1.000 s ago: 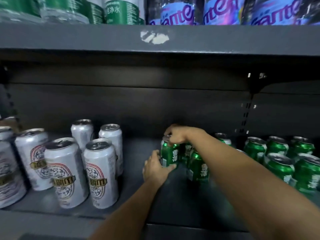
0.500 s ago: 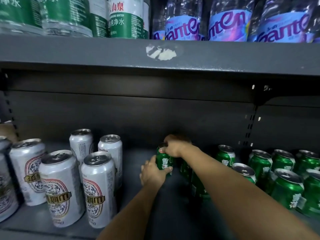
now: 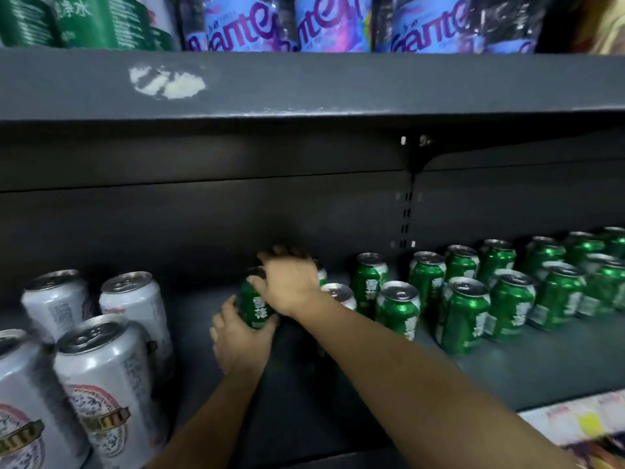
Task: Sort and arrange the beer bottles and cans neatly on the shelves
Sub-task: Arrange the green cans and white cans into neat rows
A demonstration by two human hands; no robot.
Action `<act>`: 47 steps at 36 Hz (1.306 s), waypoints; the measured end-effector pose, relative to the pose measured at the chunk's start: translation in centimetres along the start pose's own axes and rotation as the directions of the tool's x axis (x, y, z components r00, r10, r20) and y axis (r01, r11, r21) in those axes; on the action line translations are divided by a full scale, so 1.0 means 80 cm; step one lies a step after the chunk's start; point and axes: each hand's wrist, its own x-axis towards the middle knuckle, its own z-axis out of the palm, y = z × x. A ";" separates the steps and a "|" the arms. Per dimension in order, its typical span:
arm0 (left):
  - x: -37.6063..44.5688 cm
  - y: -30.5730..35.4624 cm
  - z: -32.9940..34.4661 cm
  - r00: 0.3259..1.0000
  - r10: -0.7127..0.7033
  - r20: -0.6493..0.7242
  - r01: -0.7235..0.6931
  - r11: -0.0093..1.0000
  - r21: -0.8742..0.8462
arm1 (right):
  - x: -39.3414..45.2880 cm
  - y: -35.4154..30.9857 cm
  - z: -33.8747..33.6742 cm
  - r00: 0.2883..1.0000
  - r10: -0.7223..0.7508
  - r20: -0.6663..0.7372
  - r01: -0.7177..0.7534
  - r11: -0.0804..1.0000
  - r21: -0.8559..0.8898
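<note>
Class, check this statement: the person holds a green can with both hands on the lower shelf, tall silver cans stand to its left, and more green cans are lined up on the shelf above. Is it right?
Not quite. The other green cans stand on the same lower shelf, to the right of the held green can, as the head view shows. The shelf above carries water bottles. The rest holds: left hand and right hand grip the can, and silver cans stand to its left.

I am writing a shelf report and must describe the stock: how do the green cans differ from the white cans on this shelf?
The green cans are short; the white cans are clearly taller. The green cans stand at the right in rows, the white cans at the left. One green can is gripped by the left hand and right hand; no white can is touched. Both kinds stand upright with silver tops.
</note>
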 end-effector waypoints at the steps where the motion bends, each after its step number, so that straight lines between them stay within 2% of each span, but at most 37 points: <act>1: -0.008 0.005 -0.003 0.999 0.017 -0.050 -0.018 1.000 -0.017 | -0.008 0.004 -0.007 0.999 -0.011 -0.044 0.010 1.000 -0.014; 4: -0.036 0.023 -0.008 0.983 0.082 -0.162 -0.099 0.990 -0.096 | -0.035 0.025 -0.029 0.989 -0.005 -0.149 0.001 1.000 -0.030; 7: -0.071 0.049 -0.009 0.969 0.156 -0.192 -0.180 0.976 -0.118 | -0.070 0.052 -0.050 0.979 0.044 -0.197 -0.046 0.999 -0.009; 11: -0.127 0.086 0.004 0.962 0.231 -0.146 -0.244 0.966 -0.082 | -0.134 0.098 -0.077 0.972 0.098 -0.212 -0.097 0.995 0.015; 18: -0.248 0.139 0.032 0.973 0.231 -0.022 -0.231 0.973 -0.027 | -0.276 0.207 -0.124 0.974 0.209 -0.090 -0.217 0.973 -0.082; 25: -0.354 0.179 0.066 0.948 0.242 0.205 -0.262 0.962 0.075 | -0.407 0.314 -0.155 0.895 0.445 0.037 -0.435 0.887 -0.157; 30: -0.416 0.231 0.109 0.868 0.300 0.395 -0.377 0.917 0.133 | -0.476 0.376 -0.178 0.841 0.536 0.068 -0.514 0.833 -0.204; 38: -0.504 0.312 0.200 0.684 0.410 0.603 -0.570 0.816 0.092 | -0.547 0.468 -0.211 0.781 0.617 0.094 -0.582 0.775 -0.245; 42: -0.543 0.345 0.256 0.582 0.473 0.661 -0.660 0.749 0.046 | -0.573 0.521 -0.219 0.757 0.643 0.112 -0.603 0.755 -0.257; 47: -0.587 0.393 0.336 0.507 0.527 0.682 -0.703 0.710 -0.026 | -0.598 0.604 -0.231 0.775 0.624 0.097 -0.581 0.765 -0.278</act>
